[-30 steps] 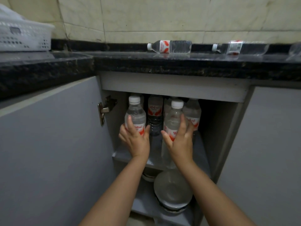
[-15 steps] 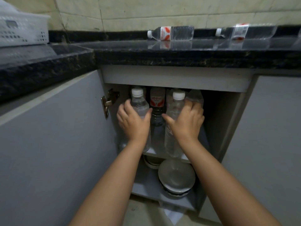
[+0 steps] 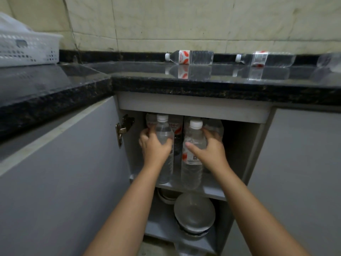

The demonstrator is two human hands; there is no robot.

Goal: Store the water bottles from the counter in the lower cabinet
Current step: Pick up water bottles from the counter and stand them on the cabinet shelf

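The lower cabinet (image 3: pixel 193 186) stands open with several clear water bottles upright on its upper shelf. My left hand (image 3: pixel 154 146) grips the front left bottle (image 3: pixel 163 132), which has a white cap. My right hand (image 3: pixel 210 150) grips the front right bottle (image 3: pixel 193 137), fingers wrapped behind it, thumb across its label. More bottles stand behind these two, partly hidden. On the black counter (image 3: pixel 203 85) two bottles lie on their sides by the wall: one with a red label (image 3: pixel 190 57) and another (image 3: pixel 265 59) to its right.
The open cabinet door (image 3: pixel 60 172) fills the left side, its hinge (image 3: pixel 123 128) at the frame. A stack of metal bowls (image 3: pixel 194 215) sits on the lower shelf. A white plastic basket (image 3: pixel 27 48) stands on the left counter. A closed door (image 3: pixel 302 172) is to the right.
Both hands went from resting on the fronts of the two front bottles to wrapping around them. The bottles now stand deeper on the shelf, and the view has tilted up.
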